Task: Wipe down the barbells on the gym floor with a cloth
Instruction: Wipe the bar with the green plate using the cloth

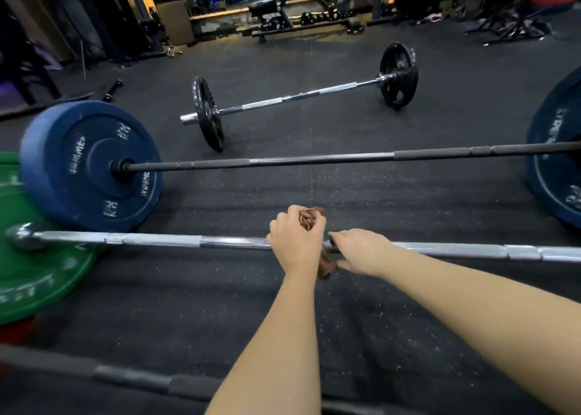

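A chrome barbell (157, 240) lies across the floor in front of me, its left end over a green plate (41, 276). My left hand (297, 241) grips a bunched brown cloth (309, 218) wrapped over the bar's middle. Just to its right, my right hand (361, 251) pinches the cloth's hanging end (327, 265) at the bar. Beyond lies a black bar (314, 158) with blue plates (88, 166). Farther back sits a shorter barbell (298, 95) with black plates.
A dark padded bar (135, 378) crosses the bottom of the view near me. A bench (270, 12), racks and loose gear line the far wall. A small dumbbell (111, 91) lies at the left. Black rubber flooring (345, 194) stretches between the bars.
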`<state>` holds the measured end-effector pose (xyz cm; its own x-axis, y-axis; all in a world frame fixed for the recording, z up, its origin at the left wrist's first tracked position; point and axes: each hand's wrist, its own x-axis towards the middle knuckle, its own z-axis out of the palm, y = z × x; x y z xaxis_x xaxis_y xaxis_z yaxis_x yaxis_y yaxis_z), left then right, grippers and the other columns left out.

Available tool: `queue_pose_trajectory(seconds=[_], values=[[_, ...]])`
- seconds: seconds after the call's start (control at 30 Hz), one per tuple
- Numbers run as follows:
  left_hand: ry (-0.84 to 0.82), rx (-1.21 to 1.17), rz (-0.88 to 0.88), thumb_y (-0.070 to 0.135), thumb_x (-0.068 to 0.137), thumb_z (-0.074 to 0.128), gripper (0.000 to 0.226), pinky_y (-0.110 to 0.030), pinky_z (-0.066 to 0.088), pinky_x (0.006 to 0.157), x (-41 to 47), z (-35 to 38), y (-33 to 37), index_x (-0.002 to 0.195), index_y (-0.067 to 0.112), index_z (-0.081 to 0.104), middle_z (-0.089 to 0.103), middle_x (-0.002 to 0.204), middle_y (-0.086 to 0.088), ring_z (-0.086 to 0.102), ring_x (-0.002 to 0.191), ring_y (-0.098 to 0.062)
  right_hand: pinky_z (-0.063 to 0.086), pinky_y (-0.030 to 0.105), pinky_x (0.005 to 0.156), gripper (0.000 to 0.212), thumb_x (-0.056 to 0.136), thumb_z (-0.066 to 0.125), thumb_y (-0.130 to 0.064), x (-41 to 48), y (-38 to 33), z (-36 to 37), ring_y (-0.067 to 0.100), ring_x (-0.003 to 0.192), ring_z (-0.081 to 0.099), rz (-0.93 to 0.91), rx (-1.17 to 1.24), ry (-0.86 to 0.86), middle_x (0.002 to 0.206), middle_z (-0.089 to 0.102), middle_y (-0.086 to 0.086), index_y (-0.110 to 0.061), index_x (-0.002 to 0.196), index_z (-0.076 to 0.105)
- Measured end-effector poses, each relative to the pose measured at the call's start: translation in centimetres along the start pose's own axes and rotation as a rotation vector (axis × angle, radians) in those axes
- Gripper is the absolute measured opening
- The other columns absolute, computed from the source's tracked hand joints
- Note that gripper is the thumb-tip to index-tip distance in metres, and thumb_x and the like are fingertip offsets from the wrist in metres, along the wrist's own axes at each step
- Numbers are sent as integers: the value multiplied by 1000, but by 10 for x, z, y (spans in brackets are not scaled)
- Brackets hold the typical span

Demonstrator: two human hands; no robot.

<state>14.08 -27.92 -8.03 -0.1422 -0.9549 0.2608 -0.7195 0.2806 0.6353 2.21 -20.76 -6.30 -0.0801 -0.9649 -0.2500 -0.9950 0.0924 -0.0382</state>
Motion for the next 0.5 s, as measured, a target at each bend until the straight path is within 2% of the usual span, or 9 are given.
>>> queue_pose_trajectory(seconds=[0.13, 0.23, 0.37, 0.5], values=[[14, 90, 214, 59, 82, 58, 32, -36, 40, 76, 4, 9, -14, 91, 29, 62, 58, 87, 7, 51, 87, -20, 47, 38, 80, 51, 100, 50, -59, 15, 7, 5, 33, 113, 63, 87, -28, -75, 125, 64, 9, -15, 124, 53], [2, 97, 310, 63, 81, 46, 40, -36, 42, 73, 15, 10, -29, 89, 26, 58, 56, 80, 8, 51, 81, -19, 45, 36, 76, 47, 100, 48, -61, 20, 8, 7, 31, 107, 65, 122, -66, -86, 119, 67, 6, -18, 117, 55], [64, 108, 204, 56, 84, 53, 33, -37, 46, 70, 38, -7, -48, 86, 24, 53, 53, 79, 8, 53, 79, -21, 48, 35, 75, 39, 99, 50, -61, 20, 0, 6, 27, 100, 67, 176, -45, -33, 111, 68, 1, -23, 108, 54], [79, 219, 112, 50, 87, 60, 33, -39, 43, 75, 51, -35, -83, 97, 19, 57, 58, 91, -1, 54, 88, -25, 40, 34, 70, 42, 101, 47, -61, 16, -9, 10, 27, 96, 67, 255, -38, -21, 107, 69, 2, -20, 99, 41]])
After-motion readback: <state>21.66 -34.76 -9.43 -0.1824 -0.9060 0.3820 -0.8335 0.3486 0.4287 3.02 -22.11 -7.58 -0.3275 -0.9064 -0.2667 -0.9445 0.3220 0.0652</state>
